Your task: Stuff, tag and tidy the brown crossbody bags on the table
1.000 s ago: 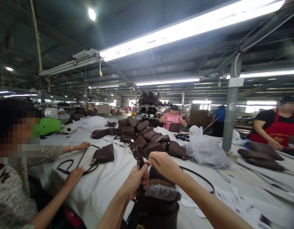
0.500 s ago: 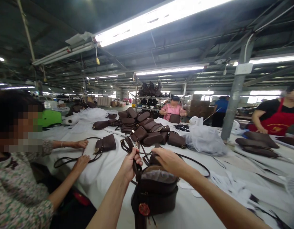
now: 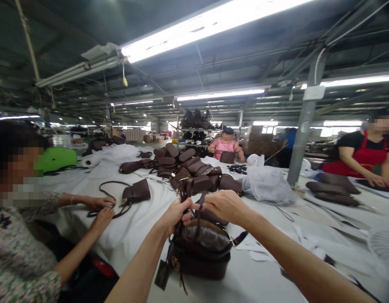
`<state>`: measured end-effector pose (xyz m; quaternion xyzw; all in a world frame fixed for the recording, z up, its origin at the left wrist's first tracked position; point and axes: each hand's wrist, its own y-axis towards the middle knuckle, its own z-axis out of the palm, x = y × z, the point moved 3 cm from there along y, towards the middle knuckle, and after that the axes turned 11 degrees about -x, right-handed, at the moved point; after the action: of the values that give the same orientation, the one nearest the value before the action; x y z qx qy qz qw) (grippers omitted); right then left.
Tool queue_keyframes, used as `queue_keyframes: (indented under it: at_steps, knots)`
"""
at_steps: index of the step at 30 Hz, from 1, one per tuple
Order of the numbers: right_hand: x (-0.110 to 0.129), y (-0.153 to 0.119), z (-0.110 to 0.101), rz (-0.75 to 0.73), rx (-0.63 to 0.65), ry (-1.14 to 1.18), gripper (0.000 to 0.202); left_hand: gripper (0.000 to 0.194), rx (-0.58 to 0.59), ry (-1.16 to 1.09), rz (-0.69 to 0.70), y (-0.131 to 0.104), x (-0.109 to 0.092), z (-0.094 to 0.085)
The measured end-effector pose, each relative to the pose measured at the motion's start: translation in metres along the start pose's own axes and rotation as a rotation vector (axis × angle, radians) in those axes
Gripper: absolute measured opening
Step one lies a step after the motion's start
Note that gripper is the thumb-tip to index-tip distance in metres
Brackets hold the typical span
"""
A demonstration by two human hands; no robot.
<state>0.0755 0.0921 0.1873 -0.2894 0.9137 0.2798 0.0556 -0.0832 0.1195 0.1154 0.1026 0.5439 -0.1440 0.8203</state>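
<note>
A dark brown handbag (image 3: pixel 210 263) sits on the white-covered table in front of me, its top unzipped and pale, crinkled filling (image 3: pixel 205 235) showing inside. My left hand (image 3: pixel 179 214) is closed around a gathered bundle of the bag's strap (image 3: pixel 185 188), just above the opening. Close beside it, my right hand (image 3: pixel 226 208) has curled fingers pinching a thin dark strap that rises from the bag; its fingertips nearly meet my left hand. A black hang tag (image 3: pixel 162 274) and a round charm (image 3: pixel 175 263) dangle at the bag's left side.
Beyond the bag lies a heap of brown bags (image 3: pixel 181 162). A co-worker's hands (image 3: pixel 102 212) handle another bag's strap (image 3: pixel 131 195) at left. Clear plastic (image 3: pixel 266 183) and a grey post (image 3: pixel 303 139) stand to the right. Two people work farther across.
My right hand has lifted off the bag's rear edge and come left towards my left hand, taking a strap. The bag has turned, and its hang tag now shows.
</note>
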Motion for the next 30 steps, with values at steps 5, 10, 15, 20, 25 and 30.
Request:
queue_keyframes:
  at_steps: [5, 10, 15, 20, 25, 30]
  knots:
    - [0.006, 0.024, -0.005, 0.049, -0.044, -0.034, 0.032, 0.047, 0.109, 0.170, -0.045, -0.009, 0.000, 0.007]
    - [0.004, 0.028, -0.006, 0.026, -0.041, -0.055, 0.030, 0.051, 0.084, 0.241, -0.042, -0.010, 0.002, -0.002]
    - [-0.008, 0.025, -0.004, 0.038, 0.014, -0.024, 0.023, 0.042, 0.059, 0.320, -0.043, -0.010, 0.001, -0.003]
    - [-0.007, 0.012, -0.014, -0.083, -0.161, -0.074, 0.076, 0.031, 0.120, 0.533, -0.101, -0.007, -0.002, 0.005]
    - [-0.003, 0.009, -0.011, -0.305, 0.101, -0.098, 0.035, 0.026, 0.157, 0.707, -0.011, 0.005, -0.016, 0.027]
    - [-0.036, 0.010, -0.010, -0.263, 0.059, -0.075, 0.027, 0.027, 0.134, 0.721, 0.067, 0.020, -0.015, 0.037]
